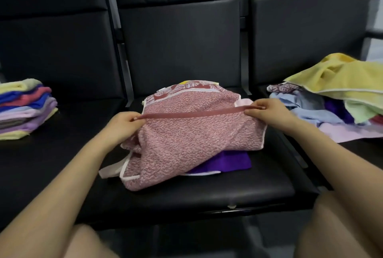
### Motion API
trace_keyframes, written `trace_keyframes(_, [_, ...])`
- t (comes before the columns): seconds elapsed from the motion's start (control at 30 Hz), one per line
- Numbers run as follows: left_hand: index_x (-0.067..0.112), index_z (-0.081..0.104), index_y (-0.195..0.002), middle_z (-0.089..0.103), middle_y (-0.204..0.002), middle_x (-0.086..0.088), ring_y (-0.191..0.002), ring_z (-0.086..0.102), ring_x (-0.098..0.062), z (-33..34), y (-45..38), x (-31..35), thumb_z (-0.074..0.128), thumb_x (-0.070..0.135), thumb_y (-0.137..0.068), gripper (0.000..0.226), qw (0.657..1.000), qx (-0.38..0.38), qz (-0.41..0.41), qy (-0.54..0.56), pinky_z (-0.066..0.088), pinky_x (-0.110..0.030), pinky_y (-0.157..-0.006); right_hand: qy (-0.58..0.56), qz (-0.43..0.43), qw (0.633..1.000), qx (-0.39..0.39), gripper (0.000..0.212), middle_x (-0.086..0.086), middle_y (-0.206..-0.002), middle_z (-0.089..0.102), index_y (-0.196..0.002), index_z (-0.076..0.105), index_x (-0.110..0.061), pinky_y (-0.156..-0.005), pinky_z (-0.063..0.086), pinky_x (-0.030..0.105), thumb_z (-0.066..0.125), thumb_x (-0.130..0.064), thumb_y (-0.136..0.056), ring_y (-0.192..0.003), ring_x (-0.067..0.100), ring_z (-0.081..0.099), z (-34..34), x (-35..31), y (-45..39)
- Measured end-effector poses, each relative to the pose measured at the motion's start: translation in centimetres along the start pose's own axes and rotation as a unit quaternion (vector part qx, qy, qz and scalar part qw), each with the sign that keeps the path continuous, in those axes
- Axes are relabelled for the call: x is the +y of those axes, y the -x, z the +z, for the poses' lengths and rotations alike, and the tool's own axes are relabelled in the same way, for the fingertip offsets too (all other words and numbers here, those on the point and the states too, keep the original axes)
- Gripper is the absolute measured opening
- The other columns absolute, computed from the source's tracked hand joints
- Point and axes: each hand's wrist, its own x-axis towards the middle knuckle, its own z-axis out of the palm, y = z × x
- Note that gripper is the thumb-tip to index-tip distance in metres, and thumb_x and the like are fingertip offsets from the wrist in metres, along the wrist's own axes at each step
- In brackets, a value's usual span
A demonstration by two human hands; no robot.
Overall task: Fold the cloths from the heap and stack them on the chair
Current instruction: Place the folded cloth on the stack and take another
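Both hands pinch taut band | nubby pink terry cloth [186, 139]

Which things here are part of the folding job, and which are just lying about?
In the job: left hand, right hand, pink cloth, heap, folded stack, middle chair.
Lying about: purple cloth, chair backs.

1. a pink-and-white speckled towel [192, 133] with a plain dusty-red band and white edging is seen.
2. a purple cloth [230, 162] is seen beneath it.
3. the chairs [180, 46] are black.
4. the folded stack [27, 108] is striped in yellow, blue, pink, lilac and grey.
5. the heap [331, 100] is topped in yellow, over pale blue, green and pink.
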Motion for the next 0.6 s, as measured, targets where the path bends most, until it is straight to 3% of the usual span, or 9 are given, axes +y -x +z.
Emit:
trace_keyframes(0.1, [0.014, 0.070, -0.104, 0.067, -0.099, -0.007, -0.091, 0.060, -0.021, 1.7, -1.2, 0.0, 0.056, 0.021, -0.096, 0.017, 0.988, 0.081, -0.044, 0.121, 0.046, -0.030, -0.077, -0.010, 0.007, 0.998, 0.066, 0.019, -0.003, -0.065, 0.056, -0.072, 0.062, -0.013, -0.051, 0.036, 0.010, 0.067, -0.018, -0.090, -0.062, 0.006, 0.050, 0.5, 1.0, -0.9])
trace_keyframes(0.17, [0.020, 0.066, -0.107, 0.067, -0.101, -0.004, -0.090, 0.060, -0.020, 2.7, -2.0, -0.2, 0.053, 0.023, -0.098, 0.016, 0.975, 0.086, -0.073, 0.192, 0.048, -0.031, -0.082, -0.066, 0.042, 0.992, 0.101, 0.020, -0.001, -0.063, 0.051, -0.074, 0.058, -0.009, -0.046, 0.035, 0.008, 0.063, -0.017, -0.092, -0.061, 0.008, 0.046, 1.4, 1.7, -1.4])
trace_keyframes(0.27, [0.021, 0.061, -0.111, 0.065, -0.102, -0.006, -0.080, 0.059, -0.016, 3.7, -3.0, -0.3, 0.049, 0.021, -0.101, 0.016, 0.960, 0.045, -0.112, 0.254, 0.046, -0.027, -0.074, -0.156, 0.080, 0.983, 0.052, 0.032, 0.001, -0.069, 0.046, -0.065, 0.047, -0.015, -0.057, 0.036, 0.017, 0.060, -0.016, -0.094, -0.067, 0.011, 0.044, 3.8, 1.3, -2.0])
trace_keyframes(0.37, [0.016, 0.063, -0.098, 0.064, -0.090, -0.004, -0.076, 0.058, -0.015, 4.3, -3.4, 0.4, 0.048, 0.017, -0.101, 0.016, 0.950, 0.029, -0.115, 0.289, 0.046, -0.027, -0.072, -0.245, 0.093, 0.964, -0.032, 0.024, 0.005, -0.080, 0.054, -0.071, 0.051, -0.017, -0.072, 0.039, 0.030, 0.060, -0.016, -0.093, -0.080, 0.018, 0.051, 5.0, 0.1, -2.5])
trace_keyframes(0.43, [0.015, 0.064, -0.093, 0.064, -0.086, -0.003, -0.076, 0.058, -0.016, 4.6, -3.0, 1.0, 0.049, 0.016, -0.100, 0.016, 0.954, 0.039, -0.095, 0.282, 0.045, -0.027, -0.070, -0.230, 0.089, 0.967, -0.055, 0.016, 0.007, -0.083, 0.059, -0.077, 0.057, -0.015, -0.073, 0.042, 0.030, 0.063, -0.017, -0.092, -0.082, 0.019, 0.054, 5.2, -0.6, -2.2])
trace_keyframes(0.53, [0.013, 0.065, -0.093, 0.064, -0.084, -0.004, -0.082, 0.057, -0.020, 4.6, -2.1, 1.2, 0.051, 0.019, -0.099, 0.016, 0.983, 0.088, -0.047, 0.156, 0.042, -0.030, -0.075, -0.123, 0.045, 0.991, 0.028, 0.024, 0.001, -0.070, 0.051, -0.070, 0.052, -0.013, -0.061, 0.036, 0.026, 0.066, -0.018, -0.089, -0.066, 0.011, 0.046, 4.8, -1.5, -1.1])
trace_keyframes(0.6, [0.009, 0.066, -0.094, 0.065, -0.089, -0.007, -0.086, 0.059, -0.025, 4.1, -1.4, 1.2, 0.049, 0.021, -0.098, 0.022, 0.991, 0.120, -0.034, 0.056, 0.042, -0.033, -0.076, -0.148, 0.035, 0.986, 0.067, 0.023, 0.003, -0.069, 0.050, -0.070, 0.052, -0.013, -0.062, 0.036, 0.029, 0.066, -0.016, -0.088, -0.065, 0.012, 0.046, 4.7, -2.0, -0.4])
